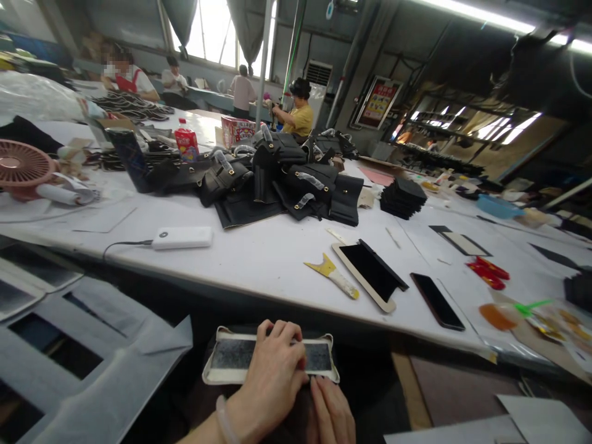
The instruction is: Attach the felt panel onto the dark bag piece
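Observation:
A long dark panel with a raised cream border (pixel 226 375) lies across my lap, below the table edge. My left hand (pixel 276 373) reaches over its middle with curled fingers, the thumb down at the near edge. Beside it, my right hand (pixel 332 408) holds its fingers together against the near right edge of the panel; its thumb is hidden. The fingertips of both hands almost meet there. On the table ahead lie a similar cream-edged black piece (pixel 370 271) and a yellow-and-white scraper-like tool (pixel 332 275).
Black bags (pixel 296 179) pile up mid-table. A white power bank (pixel 182 238), phone (pixel 437 301), red-handled tool (pixel 488 272) and stacked black pieces (pixel 403 198) lie around. Left are a pink fan (pixel 28 168) and a rack with grey sheeting (pixel 134 345). Several people work behind.

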`<state>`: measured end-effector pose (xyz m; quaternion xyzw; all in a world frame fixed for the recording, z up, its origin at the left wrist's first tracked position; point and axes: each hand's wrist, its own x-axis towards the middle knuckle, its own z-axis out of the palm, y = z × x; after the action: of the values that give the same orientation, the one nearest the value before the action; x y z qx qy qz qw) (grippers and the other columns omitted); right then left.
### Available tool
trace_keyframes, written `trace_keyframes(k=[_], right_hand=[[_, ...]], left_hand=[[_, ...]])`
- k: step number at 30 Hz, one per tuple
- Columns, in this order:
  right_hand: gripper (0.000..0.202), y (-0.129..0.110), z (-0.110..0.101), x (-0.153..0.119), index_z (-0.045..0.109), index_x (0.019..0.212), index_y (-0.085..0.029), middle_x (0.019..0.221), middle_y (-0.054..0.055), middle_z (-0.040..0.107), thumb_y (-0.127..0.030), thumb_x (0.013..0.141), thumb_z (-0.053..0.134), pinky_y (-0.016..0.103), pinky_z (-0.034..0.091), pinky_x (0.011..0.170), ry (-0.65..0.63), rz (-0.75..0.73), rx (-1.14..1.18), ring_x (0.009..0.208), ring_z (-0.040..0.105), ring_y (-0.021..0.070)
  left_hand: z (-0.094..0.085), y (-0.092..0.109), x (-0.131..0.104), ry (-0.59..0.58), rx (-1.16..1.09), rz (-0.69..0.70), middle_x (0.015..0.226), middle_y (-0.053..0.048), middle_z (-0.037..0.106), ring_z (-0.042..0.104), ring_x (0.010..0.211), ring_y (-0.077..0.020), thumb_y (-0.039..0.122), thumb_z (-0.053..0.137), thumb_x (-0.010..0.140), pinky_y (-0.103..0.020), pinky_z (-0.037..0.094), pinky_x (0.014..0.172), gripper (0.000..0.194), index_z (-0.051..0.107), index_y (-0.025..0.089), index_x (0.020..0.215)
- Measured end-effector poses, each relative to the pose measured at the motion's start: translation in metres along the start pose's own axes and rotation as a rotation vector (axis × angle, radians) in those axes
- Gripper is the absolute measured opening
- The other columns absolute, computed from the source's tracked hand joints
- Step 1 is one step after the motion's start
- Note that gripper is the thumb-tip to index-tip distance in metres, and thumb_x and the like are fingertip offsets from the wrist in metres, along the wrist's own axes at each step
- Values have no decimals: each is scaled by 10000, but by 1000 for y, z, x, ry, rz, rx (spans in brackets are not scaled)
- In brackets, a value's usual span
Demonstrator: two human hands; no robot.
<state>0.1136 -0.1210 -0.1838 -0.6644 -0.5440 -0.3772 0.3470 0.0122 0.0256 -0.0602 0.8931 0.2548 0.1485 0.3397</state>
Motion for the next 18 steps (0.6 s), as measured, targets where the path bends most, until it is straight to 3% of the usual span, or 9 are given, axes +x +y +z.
trace_keyframes(k=[4,11,18], right_hand=[[400,-10,7,9,563,1352,-168,971,92,736,-220,959,516,350,545,735,-91,-83,-76,870,704,253],[435,-33,18,23,486,1405,-144,850,110,702,-231,979,472,379,531,683,-5,-122,-83,756,669,250],[453,-47,26,27,466,1404,-86,793,140,663,-255,984,460,390,506,643,9,-169,-25,723,630,266]], left_hand=[[-4,-7,-14,21,6,-56,980,32,625,525,985,-196,152,696,808,-455,249,960,105,621,224,795],[-14,-21,-36,57,28,-129,940,39,620,523,973,-197,162,632,847,-452,221,954,80,596,214,798],[-12,-28,-51,157,46,-126,927,20,632,532,946,-201,132,589,845,-446,205,935,84,583,206,805]])
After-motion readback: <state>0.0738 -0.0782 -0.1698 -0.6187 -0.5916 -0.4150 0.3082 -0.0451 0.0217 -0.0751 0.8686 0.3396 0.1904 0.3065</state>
